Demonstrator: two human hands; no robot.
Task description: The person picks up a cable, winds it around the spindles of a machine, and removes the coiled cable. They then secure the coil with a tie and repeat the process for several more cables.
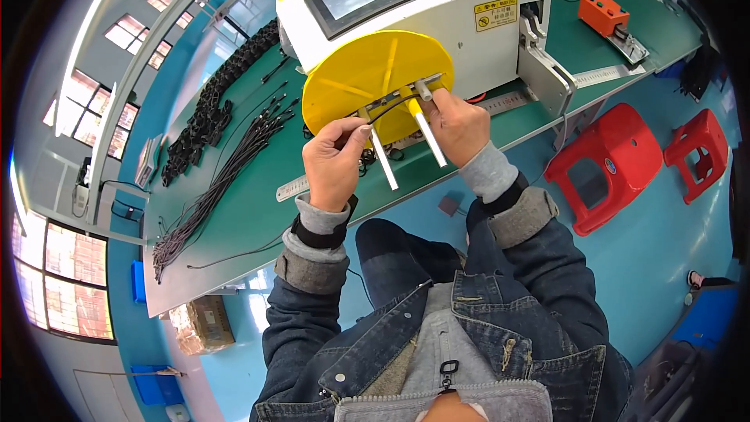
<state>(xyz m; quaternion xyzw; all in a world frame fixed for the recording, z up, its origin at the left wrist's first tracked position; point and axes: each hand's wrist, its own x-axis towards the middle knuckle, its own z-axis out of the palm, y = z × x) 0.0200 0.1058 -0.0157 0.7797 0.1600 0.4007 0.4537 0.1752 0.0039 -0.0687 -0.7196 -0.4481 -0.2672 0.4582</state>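
A yellow disc [336, 86] on the front of a white machine [484, 51] carries two pale metal rods that point toward me, the left rod [383, 160] and the right rod [428, 139]. Across the disc, by the base of the rods, a short stretch of black cable [382, 112] runs between my hands. My left hand [334, 160] pinches it between thumb and fingertips beside the left rod. Closed around its other side, my right hand [461, 126] is next to the right rod and a small metal peg [424, 89]; its fingertips are partly hidden.
A bundle of dark cables [223, 180] lies on the green table [242, 246], with a heap of black coiled pieces [205, 113] behind. Steel rulers [291, 189] lie along its front. An orange control box [603, 16] stands far right. Red stools [605, 160] stand on the floor.
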